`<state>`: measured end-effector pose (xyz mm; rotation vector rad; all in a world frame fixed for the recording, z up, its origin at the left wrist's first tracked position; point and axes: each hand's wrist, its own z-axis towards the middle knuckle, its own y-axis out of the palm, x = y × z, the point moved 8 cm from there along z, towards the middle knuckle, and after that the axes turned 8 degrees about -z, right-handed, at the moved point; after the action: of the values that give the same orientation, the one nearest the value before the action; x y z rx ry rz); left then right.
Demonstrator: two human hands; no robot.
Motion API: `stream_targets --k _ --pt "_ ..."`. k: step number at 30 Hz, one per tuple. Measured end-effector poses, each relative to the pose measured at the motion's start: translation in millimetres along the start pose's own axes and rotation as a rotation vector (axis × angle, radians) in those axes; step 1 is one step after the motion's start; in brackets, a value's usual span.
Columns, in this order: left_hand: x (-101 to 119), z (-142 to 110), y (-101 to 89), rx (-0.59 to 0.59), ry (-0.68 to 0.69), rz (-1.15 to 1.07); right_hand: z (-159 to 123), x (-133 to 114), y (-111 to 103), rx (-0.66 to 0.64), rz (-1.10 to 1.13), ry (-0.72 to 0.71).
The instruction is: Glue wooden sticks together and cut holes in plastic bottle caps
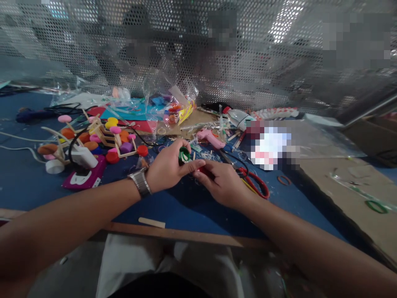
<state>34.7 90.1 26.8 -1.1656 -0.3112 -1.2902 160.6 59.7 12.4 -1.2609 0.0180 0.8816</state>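
My left hand (167, 167), with a metal-band watch (141, 182) at its wrist, is closed around a green bottle cap (184, 155). The cap's hollow side faces up, and something pale shows inside it. Close against it, my right hand (223, 184) pinches a small red thing (206, 171), mostly covered by the fingers, so its kind cannot be told. The left thumb tip meets the right fingertips. Just beyond the hands lies a pink glue gun (211, 138). Red-handled scissors (259, 184) rest beside the right wrist.
Stick-and-cap models (107, 138) and a purple power strip (85, 176) stand at left. A wooden stick (151, 222) lies by the front edge. Behind are plastic bags (169, 105), a clear bottle (238, 118) and a perforated metal screen (192, 45). Cardboard (350, 182) lies at right.
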Motion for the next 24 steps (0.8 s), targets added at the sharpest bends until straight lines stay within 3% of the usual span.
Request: stream_targets --k 7,16,24 --pt "1 2 -0.1 -0.033 -0.012 -0.028 0 0 1 -0.017 0.029 0.023" --pt "-5 -4 0.0 0.063 -0.024 -0.14 4 10 -4 0.048 -0.004 0.062" --pt "1 -6 4.1 0.026 0.03 0.009 3 8 0 0.003 0.002 0.072"
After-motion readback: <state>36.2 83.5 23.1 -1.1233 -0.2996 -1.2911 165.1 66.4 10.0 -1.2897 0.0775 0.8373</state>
